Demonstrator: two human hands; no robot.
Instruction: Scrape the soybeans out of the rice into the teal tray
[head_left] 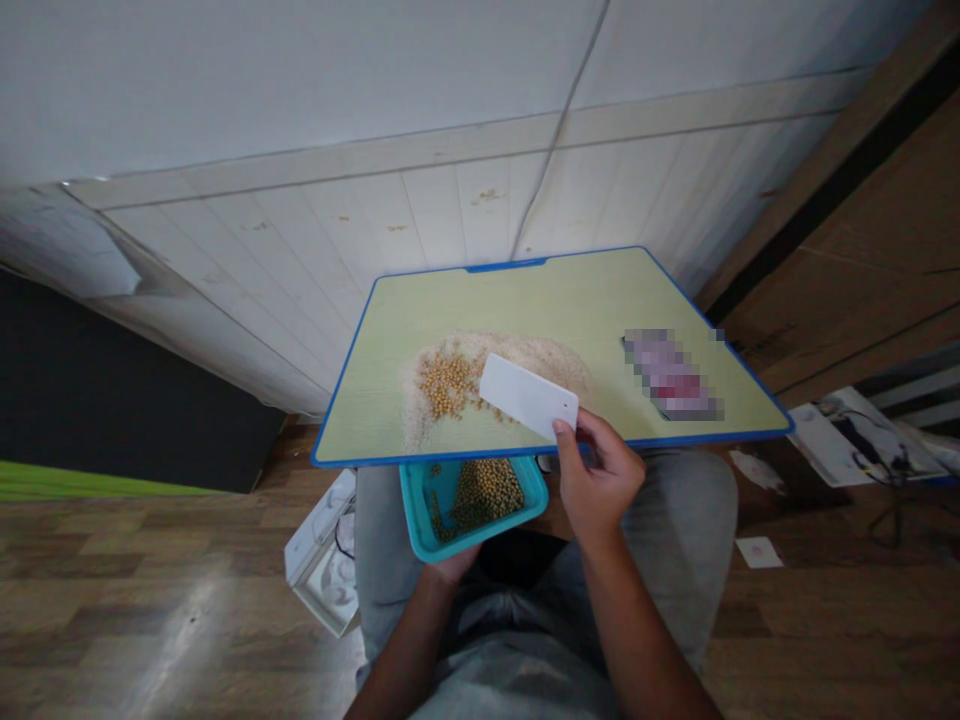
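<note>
Pinched between the thumb and fingers of my right hand (600,475) is a flat white card (529,395), tilted over the front part of the small table. Its far end overlaps a spread of pale grains (544,355) that look like rice. Round yellow beans (448,382), probably soybeans, lie among the grains to the left of the card. Below the table's front edge, my left hand (456,566) supports a turquoise plastic basket (418,545) from beneath; its fingers are mostly hidden. More of the beans (487,490) are heaped inside the basket.
The yellow-green table (510,295) has a blue rim and stands over my knees, near a white panelled wall (442,215). A blurred-out flat object (671,375) lies at its right. On the floor are an open white box (326,560) at left and cables (874,455) at right.
</note>
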